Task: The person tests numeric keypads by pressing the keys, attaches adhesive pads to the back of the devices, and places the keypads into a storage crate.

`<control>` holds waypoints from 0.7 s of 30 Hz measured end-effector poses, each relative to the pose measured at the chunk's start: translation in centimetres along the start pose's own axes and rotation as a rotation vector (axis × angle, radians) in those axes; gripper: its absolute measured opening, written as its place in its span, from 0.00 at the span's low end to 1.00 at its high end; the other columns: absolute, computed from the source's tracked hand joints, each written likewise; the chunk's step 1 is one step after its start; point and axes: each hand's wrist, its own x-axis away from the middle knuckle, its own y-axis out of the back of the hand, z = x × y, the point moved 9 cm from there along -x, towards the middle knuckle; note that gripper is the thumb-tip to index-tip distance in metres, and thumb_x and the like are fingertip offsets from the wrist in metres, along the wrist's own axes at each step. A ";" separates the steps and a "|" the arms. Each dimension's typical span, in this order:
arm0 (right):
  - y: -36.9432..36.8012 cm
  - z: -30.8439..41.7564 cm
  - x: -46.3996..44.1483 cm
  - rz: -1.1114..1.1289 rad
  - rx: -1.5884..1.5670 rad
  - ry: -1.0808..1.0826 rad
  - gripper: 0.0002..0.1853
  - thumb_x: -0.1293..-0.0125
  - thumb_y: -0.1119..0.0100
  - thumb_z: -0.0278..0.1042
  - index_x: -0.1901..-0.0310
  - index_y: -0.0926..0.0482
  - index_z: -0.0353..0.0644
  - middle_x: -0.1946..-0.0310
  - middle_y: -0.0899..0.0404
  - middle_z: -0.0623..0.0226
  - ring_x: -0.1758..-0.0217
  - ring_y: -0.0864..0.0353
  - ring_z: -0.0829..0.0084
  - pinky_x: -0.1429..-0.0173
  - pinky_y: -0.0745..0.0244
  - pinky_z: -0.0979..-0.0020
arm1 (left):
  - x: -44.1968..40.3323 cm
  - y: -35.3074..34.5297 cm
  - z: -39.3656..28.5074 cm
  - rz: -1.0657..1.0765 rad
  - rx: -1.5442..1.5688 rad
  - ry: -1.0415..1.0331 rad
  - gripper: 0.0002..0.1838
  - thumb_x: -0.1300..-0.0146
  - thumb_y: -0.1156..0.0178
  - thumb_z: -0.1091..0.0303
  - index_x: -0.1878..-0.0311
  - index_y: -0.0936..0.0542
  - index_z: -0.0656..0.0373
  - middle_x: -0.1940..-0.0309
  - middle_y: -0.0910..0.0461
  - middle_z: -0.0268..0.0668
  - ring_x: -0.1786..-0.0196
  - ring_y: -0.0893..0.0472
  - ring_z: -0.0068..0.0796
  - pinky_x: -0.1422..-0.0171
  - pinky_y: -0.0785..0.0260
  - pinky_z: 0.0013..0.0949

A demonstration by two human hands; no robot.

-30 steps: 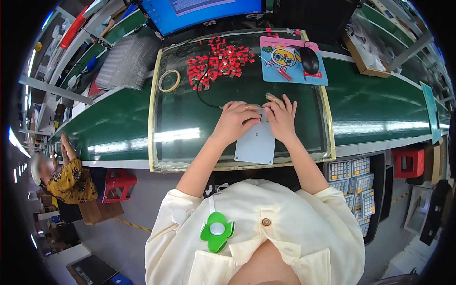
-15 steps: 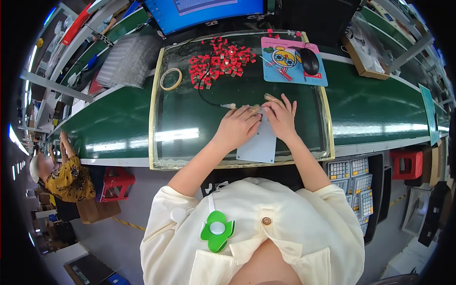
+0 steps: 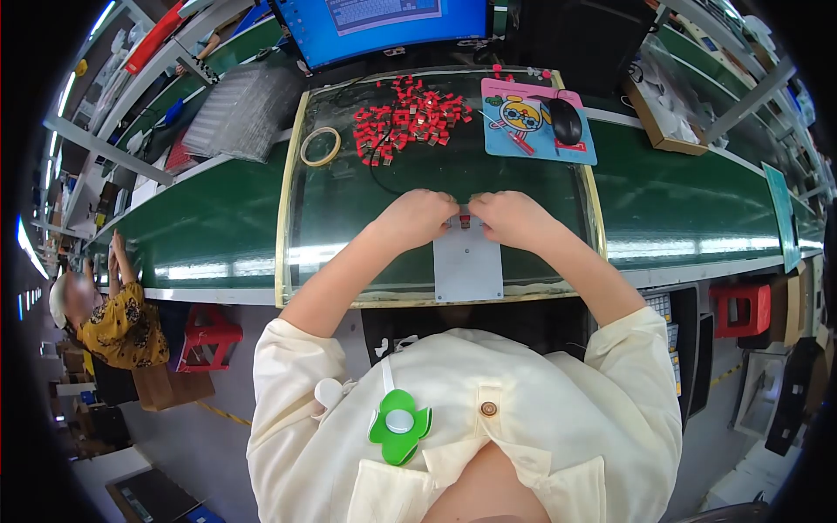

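A flat light-grey panel (image 3: 468, 270) with small screw holes lies on the dark green mat in front of me. My left hand (image 3: 423, 216) has its fingers curled at the panel's far left corner. At the far right corner is my right hand (image 3: 513, 218), closed in the same way, fingertips bent inward. Between the two hands, a small red-and-dark piece (image 3: 465, 222) shows at the panel's far end. The fingertips are partly hidden behind the knuckles. Beyond the hands lies a pile of small red-capped pieces with metal ends (image 3: 410, 122).
A tape roll (image 3: 320, 146) lies at the mat's left. A black mouse (image 3: 565, 122) rests on a cartoon mouse pad (image 3: 514, 144). The monitor (image 3: 384, 30) stands behind. Keypads (image 3: 672, 340) sit in a bin at right. Another person (image 3: 122, 322) works at far left.
Both hands have turned inward and curled at the panel's far end; before, the fingers were stretched out over it, with covered fingertips visible. The red piece between them now shows more clearly.
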 end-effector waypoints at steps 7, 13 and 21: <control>-0.3 1.0 -0.4 0.021 0.009 0.153 0.13 0.54 0.37 0.27 0.64 0.26 0.41 0.64 0.22 0.60 0.64 0.18 0.59 0.60 0.21 0.64 | 0.9 -0.3 -0.6 -0.073 -0.077 0.001 0.19 0.52 0.42 0.75 0.53 0.28 0.61 0.60 0.23 0.42 0.54 0.23 0.43 0.47 0.30 0.39; 0.8 -0.5 1.0 -0.291 -0.194 0.149 0.12 0.49 0.43 0.22 0.62 0.26 0.44 0.58 0.22 0.63 0.62 0.18 0.59 0.57 0.21 0.64 | 3.1 -0.6 -1.1 -0.486 -0.071 -0.159 0.19 0.50 0.42 0.75 0.52 0.28 0.60 0.57 0.26 0.41 0.49 0.27 0.41 0.44 0.33 0.40; -1.6 -1.9 2.7 -0.520 -0.766 -0.098 0.15 0.41 0.43 0.24 0.52 0.24 0.44 0.48 0.24 0.60 0.59 0.17 0.66 0.54 0.22 0.70 | 6.5 -1.3 0.7 -0.646 0.300 0.146 0.30 0.46 0.37 0.64 0.41 0.34 0.62 0.42 0.33 0.48 0.40 0.33 0.50 0.35 0.41 0.46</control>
